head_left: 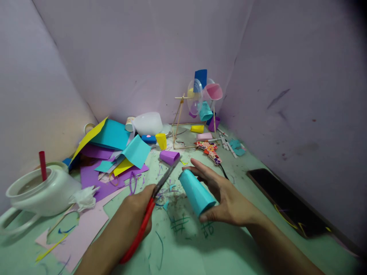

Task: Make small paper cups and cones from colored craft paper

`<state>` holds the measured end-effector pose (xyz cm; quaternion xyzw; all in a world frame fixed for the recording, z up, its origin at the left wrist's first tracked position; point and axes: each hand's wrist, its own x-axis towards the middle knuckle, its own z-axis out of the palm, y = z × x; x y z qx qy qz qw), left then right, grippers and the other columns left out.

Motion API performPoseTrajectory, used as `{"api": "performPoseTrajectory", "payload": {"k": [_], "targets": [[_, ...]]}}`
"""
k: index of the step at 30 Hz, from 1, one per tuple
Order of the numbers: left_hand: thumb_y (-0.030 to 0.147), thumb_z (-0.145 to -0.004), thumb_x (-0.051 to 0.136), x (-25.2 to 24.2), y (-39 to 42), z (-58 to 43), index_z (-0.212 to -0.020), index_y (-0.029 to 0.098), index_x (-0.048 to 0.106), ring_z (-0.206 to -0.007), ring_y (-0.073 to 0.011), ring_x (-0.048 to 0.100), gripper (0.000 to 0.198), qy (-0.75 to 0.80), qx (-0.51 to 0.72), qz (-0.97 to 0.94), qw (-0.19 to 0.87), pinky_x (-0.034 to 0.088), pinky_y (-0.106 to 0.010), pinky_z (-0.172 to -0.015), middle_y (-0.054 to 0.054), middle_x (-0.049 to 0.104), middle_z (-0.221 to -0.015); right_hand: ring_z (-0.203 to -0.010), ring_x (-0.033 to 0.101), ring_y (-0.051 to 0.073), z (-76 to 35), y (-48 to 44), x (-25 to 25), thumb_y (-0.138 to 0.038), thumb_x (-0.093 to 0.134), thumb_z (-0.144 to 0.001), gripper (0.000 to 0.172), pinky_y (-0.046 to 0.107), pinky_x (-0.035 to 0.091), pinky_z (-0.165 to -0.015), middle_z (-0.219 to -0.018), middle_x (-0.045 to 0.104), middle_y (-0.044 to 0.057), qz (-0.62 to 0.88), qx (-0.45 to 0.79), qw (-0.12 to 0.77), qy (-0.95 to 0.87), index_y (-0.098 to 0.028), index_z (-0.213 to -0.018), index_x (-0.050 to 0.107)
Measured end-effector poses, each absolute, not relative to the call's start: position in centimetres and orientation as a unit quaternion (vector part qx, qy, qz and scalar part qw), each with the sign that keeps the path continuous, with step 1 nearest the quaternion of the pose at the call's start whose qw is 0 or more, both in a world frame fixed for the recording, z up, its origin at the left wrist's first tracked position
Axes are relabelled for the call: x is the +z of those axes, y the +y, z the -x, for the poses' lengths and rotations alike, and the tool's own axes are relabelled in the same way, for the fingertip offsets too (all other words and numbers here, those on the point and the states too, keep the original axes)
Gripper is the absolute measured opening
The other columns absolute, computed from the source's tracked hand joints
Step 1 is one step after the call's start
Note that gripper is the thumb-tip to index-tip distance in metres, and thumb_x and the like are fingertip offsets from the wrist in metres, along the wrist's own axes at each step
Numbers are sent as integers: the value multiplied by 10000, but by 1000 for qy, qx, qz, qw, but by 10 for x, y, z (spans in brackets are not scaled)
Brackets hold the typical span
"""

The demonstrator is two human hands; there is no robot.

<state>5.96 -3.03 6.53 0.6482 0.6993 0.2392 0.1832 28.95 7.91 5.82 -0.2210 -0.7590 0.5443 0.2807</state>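
Observation:
My left hand [137,212] is closed around red-handled scissors [164,177], whose blades point up and away toward a purple paper cup [169,157] on the table. In my right hand [226,202] is a light blue paper cup [196,193], tilted on its side between thumb and fingers. Behind them stands a stick frame [179,114] bearing a clear plastic wheel [195,97] with coloured paper cups fixed on it, among them a pink cup [213,92] and a teal cup [205,111]. A patterned glue gun [210,149] lies in front of the frame.
Coloured paper sheets [110,133] pile up at left, near a white mug [54,191] with a red stick in it. A phone-like black slab [286,200] lies at right. Markers [229,145] and a yellow cup [161,141] are farther back. Walls enclose the table.

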Motion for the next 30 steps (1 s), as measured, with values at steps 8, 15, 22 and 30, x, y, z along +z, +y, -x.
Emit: {"api": "performPoseTrajectory", "payload": {"k": [8, 15, 22, 30], "targets": [[426, -790, 503, 70, -23, -63, -962, 210, 513, -434, -143, 547, 276, 745, 428, -470, 202, 428, -250, -438, 13, 620, -617, -1338, 339, 330, -284, 78, 61, -481, 850, -489, 1083, 522, 206, -1104, -1461, 374, 108, 191, 625, 282, -702, -269, -1415, 331], [420, -795, 533, 64, -26, -73, -1040, 205, 494, -638, -176, 621, 329, 688, 472, -470, 288, 493, -303, -602, -26, 663, -767, -1309, 372, 356, -281, 79, 57, -527, 834, -483, 1048, 523, 234, -1084, -1417, 424, 128, 192, 619, 293, -703, -225, -1385, 392], [472, -724, 664, 61, -25, -98, -972, 199, 449, -573, -158, 589, 427, 549, 562, -319, 530, 486, -278, -529, 31, 583, -646, -1292, 400, 330, -277, 63, 50, -263, 848, -537, 1112, 512, 300, -1065, -1452, 386, 106, 138, 543, 211, -801, -297, -1457, 225], [336, -568, 798, 57, -20, -100, -916, 191, 502, -512, -78, 473, 479, 478, 613, -197, 597, 397, -191, -507, 84, 480, -544, -1358, 300, 330, -265, 49, 45, -430, 850, -523, 1115, 530, 182, -1112, -1488, 331, 110, 132, 633, 217, -732, -277, -1447, 246]]}}
